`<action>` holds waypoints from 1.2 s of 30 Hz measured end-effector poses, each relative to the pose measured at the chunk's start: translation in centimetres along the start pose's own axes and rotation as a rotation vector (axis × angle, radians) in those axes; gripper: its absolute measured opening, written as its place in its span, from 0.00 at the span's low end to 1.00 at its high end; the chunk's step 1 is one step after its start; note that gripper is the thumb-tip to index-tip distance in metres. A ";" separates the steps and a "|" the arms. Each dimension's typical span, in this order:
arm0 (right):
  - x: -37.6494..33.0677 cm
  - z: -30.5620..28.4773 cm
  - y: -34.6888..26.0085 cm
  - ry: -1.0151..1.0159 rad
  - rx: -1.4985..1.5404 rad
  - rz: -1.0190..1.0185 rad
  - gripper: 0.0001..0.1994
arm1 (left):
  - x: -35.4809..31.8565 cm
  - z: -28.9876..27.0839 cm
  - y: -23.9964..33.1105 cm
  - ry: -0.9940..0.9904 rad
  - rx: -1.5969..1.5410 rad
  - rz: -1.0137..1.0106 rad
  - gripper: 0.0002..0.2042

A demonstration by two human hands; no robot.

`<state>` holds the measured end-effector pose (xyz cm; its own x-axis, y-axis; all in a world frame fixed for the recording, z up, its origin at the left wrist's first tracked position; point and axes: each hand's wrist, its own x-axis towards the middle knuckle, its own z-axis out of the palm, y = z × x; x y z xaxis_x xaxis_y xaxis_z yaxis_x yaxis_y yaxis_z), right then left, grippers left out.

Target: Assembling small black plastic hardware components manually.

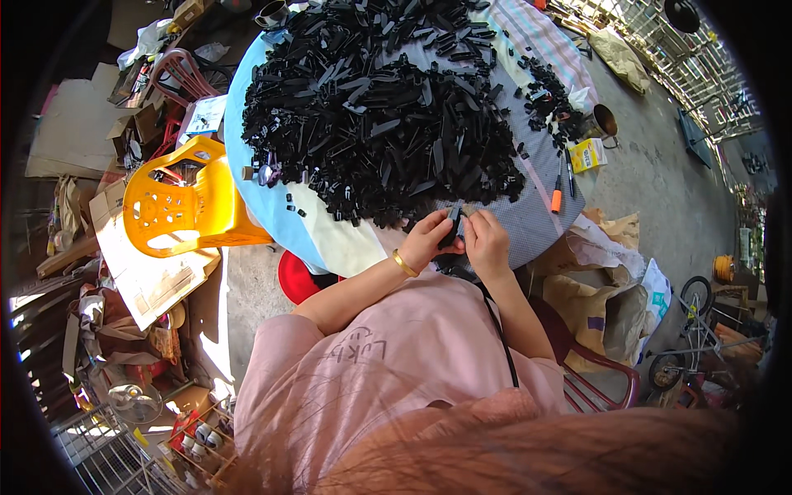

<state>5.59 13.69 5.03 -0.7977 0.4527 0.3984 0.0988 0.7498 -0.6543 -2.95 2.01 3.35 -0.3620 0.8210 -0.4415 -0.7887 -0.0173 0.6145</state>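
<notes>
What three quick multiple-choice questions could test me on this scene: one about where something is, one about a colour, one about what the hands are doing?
1. Where is the plastic chair?
A. To the left of the table
B. On top of the table
C. Behind the bicycle

2. What colour is the heap of small parts on the table?
A. White
B. Black
C. Red

3. How are the hands placed?
A. Both down at the sides
B. One waving in the air
C. Both together on a small black part

Answers:
1 A, it stands by the table's left rim.
2 B, the heap is black.
3 C, left hand and right hand meet on the black part.
</notes>
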 end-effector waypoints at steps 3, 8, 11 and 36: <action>-0.3 0.1 -0.1 0.053 -0.017 -0.003 0.04 | -0.1 0.0 -0.3 -0.015 0.024 0.024 0.14; -0.5 0.5 -0.5 0.127 0.000 -0.037 0.06 | 0.1 -0.3 -0.8 0.001 0.122 0.061 0.16; -0.4 0.5 -0.8 0.091 -0.049 -0.051 0.06 | -0.1 -0.4 -0.7 -0.030 0.152 0.109 0.16; 0.1 0.9 -0.4 -0.504 -0.140 -0.123 0.07 | -0.6 -1.0 0.0 0.289 1.193 0.612 0.11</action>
<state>4.98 13.01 4.72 -0.9916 0.0960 0.0863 0.0379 0.8554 -0.5166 -3.22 0.98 3.00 -0.7005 0.7100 0.0723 0.3817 0.2871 0.8786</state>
